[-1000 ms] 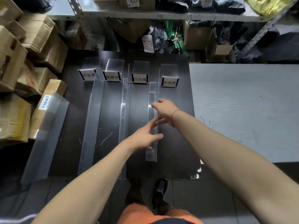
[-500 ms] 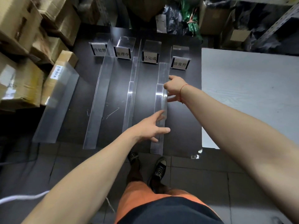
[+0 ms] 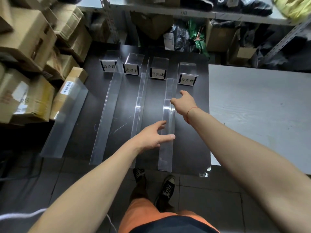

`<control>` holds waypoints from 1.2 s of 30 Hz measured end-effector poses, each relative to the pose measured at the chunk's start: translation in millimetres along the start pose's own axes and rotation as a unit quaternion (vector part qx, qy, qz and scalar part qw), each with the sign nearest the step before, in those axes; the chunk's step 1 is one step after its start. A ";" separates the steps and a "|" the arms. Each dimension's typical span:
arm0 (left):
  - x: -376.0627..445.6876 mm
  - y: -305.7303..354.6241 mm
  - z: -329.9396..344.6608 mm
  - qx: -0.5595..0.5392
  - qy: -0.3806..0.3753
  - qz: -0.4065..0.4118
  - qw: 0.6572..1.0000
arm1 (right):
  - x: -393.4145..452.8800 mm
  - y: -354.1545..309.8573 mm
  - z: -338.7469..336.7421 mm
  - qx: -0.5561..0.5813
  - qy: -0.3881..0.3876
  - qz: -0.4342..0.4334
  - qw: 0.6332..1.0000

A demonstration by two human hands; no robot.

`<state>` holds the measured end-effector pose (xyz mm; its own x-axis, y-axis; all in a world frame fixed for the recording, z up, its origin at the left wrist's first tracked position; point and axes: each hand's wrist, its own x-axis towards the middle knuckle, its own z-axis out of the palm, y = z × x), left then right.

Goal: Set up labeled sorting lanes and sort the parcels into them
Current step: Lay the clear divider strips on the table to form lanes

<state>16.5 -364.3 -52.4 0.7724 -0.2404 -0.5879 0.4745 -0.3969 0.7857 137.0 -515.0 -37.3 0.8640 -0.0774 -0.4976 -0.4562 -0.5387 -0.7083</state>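
Dividers of clear acrylic are standing on the dark counter (image 3: 190, 145), forming lanes running away from the hands. The right-most divider (image 3: 166, 132) is lying between the two hands. The left hand (image 3: 152, 137) is hovering over its near half with fingers spread and relaxed, the thumb reaching across the strip; whether the fingers are actually touching it is hard to tell. The right hand (image 3: 184, 102) is meeting the divider farther along, at a stepped joint in the acrylic, fingers curled toward the strip; the fingertips are hidden behind the hand, so the grip cannot be confirmed. A red string (image 3: 190, 113) is circling the right wrist.

Left of the left hand, a middle divider (image 3: 138, 111) and a longer left divider (image 3: 107, 115) are standing upright. A loose acrylic sheet (image 3: 67, 118) is leaning well left of both, partly overhanging the counter edge.

Beyond the hands, four label stands (image 3: 158, 74) are sitting at the lane heads, each printed with Chinese characters. The lanes themselves are holding nothing.

Cardboard boxes (image 3: 30, 41) are stacking up far left, blurred and cut off by the frame. Shelving (image 3: 185, 13) beyond the counter is holding dark bags and cartons, contents indistinct. A pale grey surface (image 3: 260, 106) is adjoining on the right.
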 end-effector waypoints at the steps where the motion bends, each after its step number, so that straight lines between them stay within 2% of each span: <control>1: -4.7 3.4 -9.8 -0.014 0.024 0.014 1.000 | -3.9 -2.8 -0.3 -0.007 0.027 -0.019 0.999; 3: -17.8 11.9 -33.8 -0.061 0.073 0.037 0.995 | -13.9 -12.7 -0.4 0.012 0.063 -0.058 0.996; 5: -33.3 19.7 -62.7 -0.113 0.125 0.055 0.984 | -26.1 -28.1 4.7 0.039 0.068 -0.091 0.993; 10: -78.4 14.7 -139.3 -0.157 0.247 0.101 0.951 | -57.8 -66.5 50.8 0.067 -0.010 -0.150 0.986; 14: -99.3 -19.9 -204.7 -0.118 0.329 0.078 0.934 | -84.2 -101.3 103.4 0.119 -0.092 -0.152 0.977; 19: -129.3 -66.6 -274.0 0.028 0.393 0.033 0.919 | -110.2 -137.3 182.9 0.108 -0.125 -0.134 0.977; 23: -148.1 -103.7 -309.1 0.079 0.368 0.005 0.927 | -125.0 -162.6 241.9 0.092 -0.134 -0.118 0.980; 27: -147.7 -133.5 -325.4 0.073 0.330 -0.015 0.941 | -126.3 -174.9 292.8 0.073 -0.132 -0.097 0.984; 36: -129.5 -170.6 -323.8 0.096 0.241 -0.073 0.963 | -112.6 -161.3 375.1 0.111 -0.205 0.070 0.970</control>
<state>-27.7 21.4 -47.9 0.8322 0.2513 -0.4943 0.5410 -0.5637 0.6242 33.4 -104.7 -54.9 0.6532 0.2286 -0.7219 -0.6367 -0.3503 -0.6870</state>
